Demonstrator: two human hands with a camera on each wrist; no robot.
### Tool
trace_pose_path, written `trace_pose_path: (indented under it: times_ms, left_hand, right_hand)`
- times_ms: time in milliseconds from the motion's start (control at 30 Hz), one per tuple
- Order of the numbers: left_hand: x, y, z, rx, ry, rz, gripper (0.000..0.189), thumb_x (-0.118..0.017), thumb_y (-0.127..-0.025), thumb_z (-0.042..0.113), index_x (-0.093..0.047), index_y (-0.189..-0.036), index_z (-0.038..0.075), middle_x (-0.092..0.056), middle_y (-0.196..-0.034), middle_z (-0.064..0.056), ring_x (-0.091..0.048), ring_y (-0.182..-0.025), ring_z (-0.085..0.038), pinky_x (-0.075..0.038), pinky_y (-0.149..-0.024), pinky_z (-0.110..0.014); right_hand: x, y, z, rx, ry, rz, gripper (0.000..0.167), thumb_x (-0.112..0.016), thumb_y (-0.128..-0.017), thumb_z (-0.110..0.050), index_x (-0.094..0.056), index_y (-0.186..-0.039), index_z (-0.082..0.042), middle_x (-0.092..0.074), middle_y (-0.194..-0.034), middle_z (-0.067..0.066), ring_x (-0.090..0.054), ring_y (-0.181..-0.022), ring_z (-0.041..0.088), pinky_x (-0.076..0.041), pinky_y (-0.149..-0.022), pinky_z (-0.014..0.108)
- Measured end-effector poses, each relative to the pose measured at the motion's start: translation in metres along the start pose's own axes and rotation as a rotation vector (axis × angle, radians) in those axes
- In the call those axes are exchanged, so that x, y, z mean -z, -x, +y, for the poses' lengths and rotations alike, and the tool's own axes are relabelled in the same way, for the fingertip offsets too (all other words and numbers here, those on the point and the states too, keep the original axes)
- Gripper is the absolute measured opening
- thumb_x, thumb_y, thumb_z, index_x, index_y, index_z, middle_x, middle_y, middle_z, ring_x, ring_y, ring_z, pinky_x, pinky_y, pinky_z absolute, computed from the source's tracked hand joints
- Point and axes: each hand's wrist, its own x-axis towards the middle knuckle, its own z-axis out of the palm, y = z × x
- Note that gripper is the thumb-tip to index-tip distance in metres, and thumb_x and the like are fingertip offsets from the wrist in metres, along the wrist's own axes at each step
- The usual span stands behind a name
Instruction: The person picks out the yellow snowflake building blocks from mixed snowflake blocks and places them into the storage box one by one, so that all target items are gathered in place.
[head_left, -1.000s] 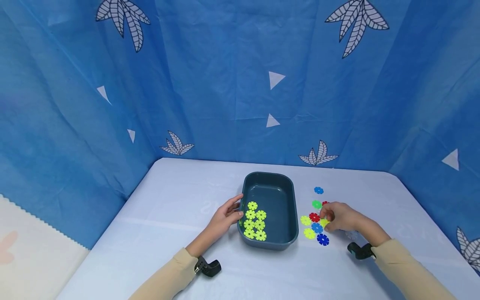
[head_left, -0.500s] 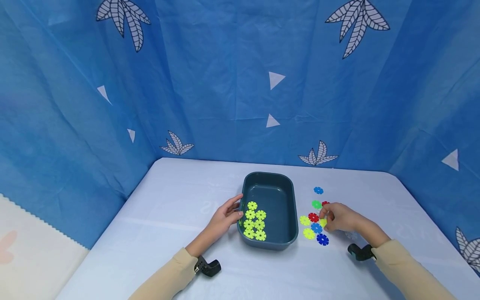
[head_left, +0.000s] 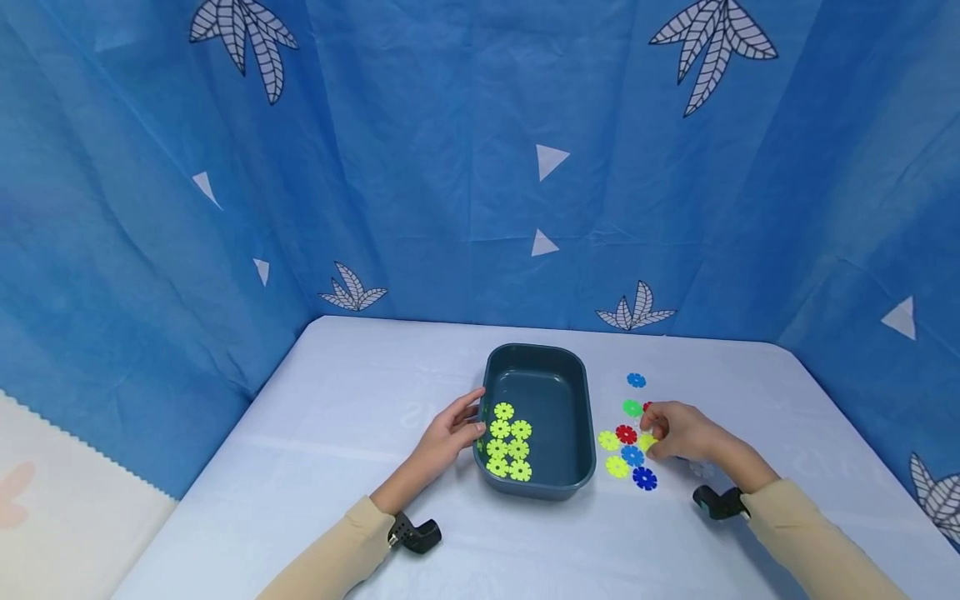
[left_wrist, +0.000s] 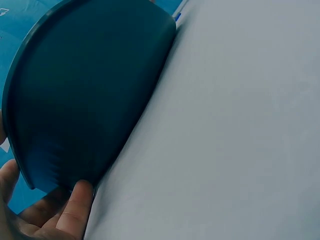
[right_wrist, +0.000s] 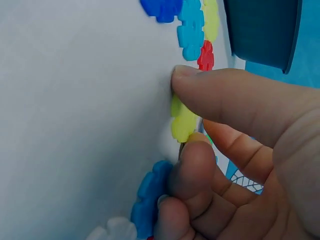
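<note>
My left hand [head_left: 448, 429] rests against the left wall of a dark teal plastic box [head_left: 551, 417], its fingers touching the outside and rim in the head and left wrist views. Several yellow-green snowflake discs [head_left: 518, 448] lie inside the box on its left half. Right of the box, my right hand [head_left: 678, 432] is low at the table, pinching a yellow snowflake disc [right_wrist: 185, 122] edge to edge between thumb and fingertips. A blue disc [right_wrist: 151, 200] lies just under its curled lower fingers. The hand partly hides a red disc [head_left: 648, 407].
Around the right hand lie loose discs: yellow ones [head_left: 618, 467], a red one [head_left: 626, 434], a light blue one [head_left: 632, 456], a dark blue one [head_left: 644, 477], a green one [head_left: 632, 407] and a far blue one [head_left: 636, 380]. A white cloth [head_left: 390, 375] covers the table; a blue curtain [head_left: 480, 167] stands behind.
</note>
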Motion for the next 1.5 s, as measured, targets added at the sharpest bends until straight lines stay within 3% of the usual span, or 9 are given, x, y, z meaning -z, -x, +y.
trace_pose_path:
  times_ms: [200,900,1167,1267,1433,1500]
  left_hand:
    - [0.000,0.000,0.001,-0.003,-0.005,-0.009,0.062,-0.061,-0.100,0.015,-0.039,-0.158,0.014,-0.048,-0.152,-0.026,-0.054,-0.137,-0.041,-0.058,-0.102,-0.043]
    - [0.001,0.000,-0.001,-0.002,-0.012,0.000,0.061,-0.061,-0.099,0.017,-0.041,-0.157,0.019,-0.049,-0.152,-0.025,-0.056,-0.135,-0.040,-0.058,-0.102,-0.043]
    - [0.001,-0.001,-0.001,0.003,-0.011,0.001,0.061,-0.061,-0.099,0.016,-0.041,-0.157,0.019,-0.048,-0.153,-0.025,-0.054,-0.137,-0.041,-0.058,-0.103,-0.044]
    - [0.001,-0.001,-0.001,0.007,-0.008,0.003,0.061,-0.061,-0.099,0.016,-0.041,-0.157,0.019,-0.048,-0.153,-0.024,-0.054,-0.137,-0.040,-0.058,-0.103,-0.043]
    - [0.000,-0.002,0.000,0.015,-0.011,0.007,0.061,-0.062,-0.099,0.017,-0.042,-0.156,0.020,-0.049,-0.152,-0.024,-0.055,-0.136,-0.040,-0.058,-0.102,-0.043]
    - [0.000,-0.002,0.001,0.015,-0.017,0.010,0.061,-0.062,-0.099,0.017,-0.042,-0.156,0.020,-0.049,-0.153,-0.024,-0.054,-0.137,-0.040,-0.058,-0.103,-0.044]
  right_hand:
    - [0.001,-0.001,0.000,0.004,-0.005,-0.015,0.039,-0.088,-0.072,-0.003,-0.061,-0.101,-0.006,-0.049,-0.079,0.005,-0.049,-0.076,0.021,-0.043,-0.061,0.026]
    - [0.000,0.001,-0.002,0.008,0.019,-0.025,0.034,-0.086,-0.075,-0.005,-0.064,-0.101,-0.006,-0.047,-0.077,0.005,-0.047,-0.074,0.020,-0.041,-0.059,0.025]
    - [0.003,0.002,0.004,0.076,0.037,0.050,0.021,-0.085,-0.078,-0.009,-0.068,-0.091,-0.007,-0.057,-0.083,0.004,-0.050,-0.081,0.021,-0.048,-0.066,0.028]
    - [0.008,0.000,0.011,0.096,-0.002,0.048,0.014,-0.079,-0.085,-0.011,-0.074,-0.096,-0.005,-0.062,-0.082,0.004,-0.052,-0.078,0.021,-0.050,-0.065,0.029]
    - [0.013,-0.005,0.018,0.057,-0.088,0.001,0.028,-0.071,-0.092,-0.011,-0.072,-0.117,0.002,-0.063,-0.074,0.004,-0.056,-0.068,0.020,-0.052,-0.061,0.027]
    - [0.015,-0.006,0.017,0.039,-0.117,0.001,0.034,-0.069,-0.093,-0.009,-0.069,-0.124,0.004,-0.068,-0.084,0.009,-0.060,-0.071,0.019,-0.057,-0.064,0.028]
